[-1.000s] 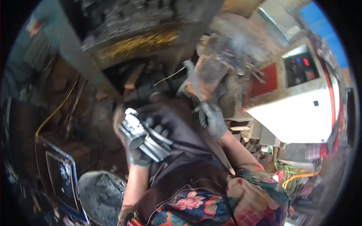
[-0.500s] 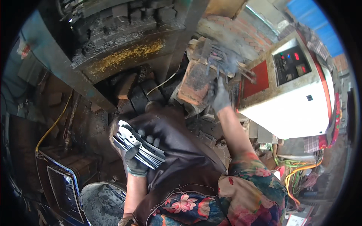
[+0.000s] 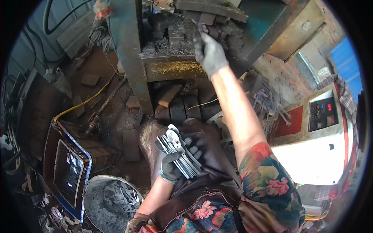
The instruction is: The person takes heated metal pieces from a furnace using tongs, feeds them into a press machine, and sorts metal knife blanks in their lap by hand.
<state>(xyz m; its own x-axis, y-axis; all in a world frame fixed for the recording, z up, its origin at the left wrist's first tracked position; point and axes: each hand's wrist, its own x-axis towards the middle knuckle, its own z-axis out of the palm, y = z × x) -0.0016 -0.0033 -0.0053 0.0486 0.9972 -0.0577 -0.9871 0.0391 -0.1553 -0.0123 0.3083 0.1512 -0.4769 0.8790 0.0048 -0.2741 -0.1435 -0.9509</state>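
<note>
My left hand (image 3: pixel 173 166), in a dark grey work glove, is closed around a fanned stack of flat, silvery metal blanks (image 3: pixel 182 153) above my apron-covered lap. The top blank has a rounded end and small holes. My right hand (image 3: pixel 211 54), in a lighter-looking grey glove, reaches far forward over the sooty brick hearth (image 3: pixel 171 37). From its curled fingers sticks a narrow, dark metal piece (image 3: pixel 201 26), slightly blurred. To the right of that forearm lies a pile of long, dark metal pieces (image 3: pixel 268 95).
A white control cabinet (image 3: pixel 311 159) with a lit panel stands at right. A steel post (image 3: pixel 132 58) rises left of the hearth. At lower left are a round tub (image 3: pixel 110 206) with metal pieces inside, a framed box (image 3: pixel 70 171) and a yellow hose (image 3: pixel 83 101).
My right hand has moved from the metal pile beside the cabinet, up and left to the hearth. The view has shifted; my left hand still holds the stack.
</note>
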